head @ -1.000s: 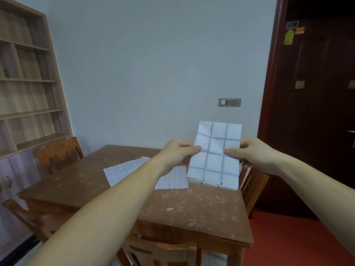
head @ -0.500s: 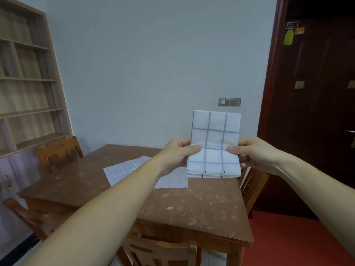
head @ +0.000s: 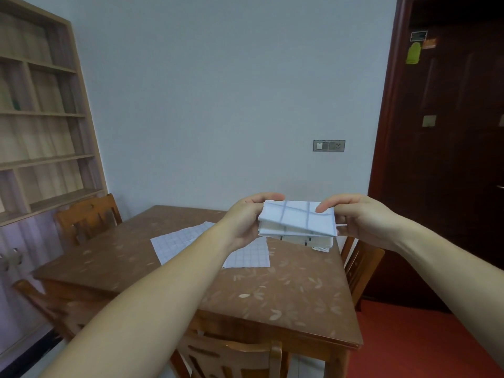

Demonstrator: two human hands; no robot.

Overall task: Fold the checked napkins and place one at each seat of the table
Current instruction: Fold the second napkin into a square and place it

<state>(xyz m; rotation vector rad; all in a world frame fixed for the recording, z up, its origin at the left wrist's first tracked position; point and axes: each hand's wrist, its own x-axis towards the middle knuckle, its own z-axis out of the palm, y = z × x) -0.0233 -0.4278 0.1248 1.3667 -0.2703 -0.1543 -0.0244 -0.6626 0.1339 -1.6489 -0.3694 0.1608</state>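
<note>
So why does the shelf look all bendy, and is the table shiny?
Head view: the wide-angle lens bows the shelf near the left edge, and the door frame leans too. Head view: the table has a soft sheen on top, with no harsh glare. Head view: the folded napkin looks slightly soft, and the light is even.

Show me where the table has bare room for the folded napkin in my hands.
Bare: the near right stretch of the table, bordered by the flat checked cloth, the near edge and the right chair; also the left strip between that cloth and the left chair. Crowded: the middle, under the cloth and below the folded napkin.
</note>
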